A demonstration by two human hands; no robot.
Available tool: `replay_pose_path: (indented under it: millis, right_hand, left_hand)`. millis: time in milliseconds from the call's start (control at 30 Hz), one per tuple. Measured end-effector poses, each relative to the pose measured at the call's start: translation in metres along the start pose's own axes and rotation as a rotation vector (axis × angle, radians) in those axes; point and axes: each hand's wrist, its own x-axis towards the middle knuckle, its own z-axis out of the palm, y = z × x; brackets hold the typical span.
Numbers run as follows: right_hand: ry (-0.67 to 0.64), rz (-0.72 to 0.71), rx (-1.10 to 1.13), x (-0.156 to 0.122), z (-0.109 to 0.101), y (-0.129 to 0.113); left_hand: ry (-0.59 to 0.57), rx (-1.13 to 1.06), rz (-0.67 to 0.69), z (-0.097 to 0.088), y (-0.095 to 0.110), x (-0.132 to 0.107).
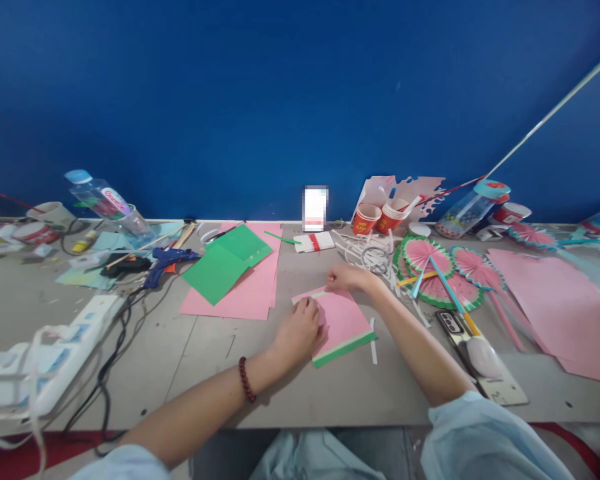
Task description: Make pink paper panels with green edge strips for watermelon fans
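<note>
A pink sheet of paper [344, 319] lies on the grey table, with a green strip [345, 349] along its near edge and a pale strip along the far one. My left hand [303, 327] presses on its left side with bent fingers, a dark red bead bracelet at the wrist. At the far edge of the sheet, my right hand [346, 277] has its fingers closed together on the paper; the fingertips are partly hidden. A narrow white paper strip [373, 347] sits just right of the sheet.
Green sheets [217, 273] overlap pink sheets [250, 300] at left, beside a blue glue gun [167, 261] and a power strip [80, 350]. Watermelon-patterned paper fans [430, 260], a phone [451, 325], red cups [367, 217] and white cords [365, 253] crowd the right.
</note>
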Motion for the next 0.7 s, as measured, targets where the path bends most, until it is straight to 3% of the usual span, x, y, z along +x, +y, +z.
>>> replay_pose_path:
  millis: [267, 700]
  right_hand:
    - [-0.001, 0.019, -0.010, -0.0007, -0.0003, -0.0003]
    - [-0.009, 0.008, 0.015, 0.0023, 0.0012, 0.0037]
  left_hand:
    - [-0.014, 0.017, 0.008, -0.0031, -0.0008, 0.0011]
    - [-0.001, 0.080, -0.134, -0.0087, 0.0072, -0.0017]
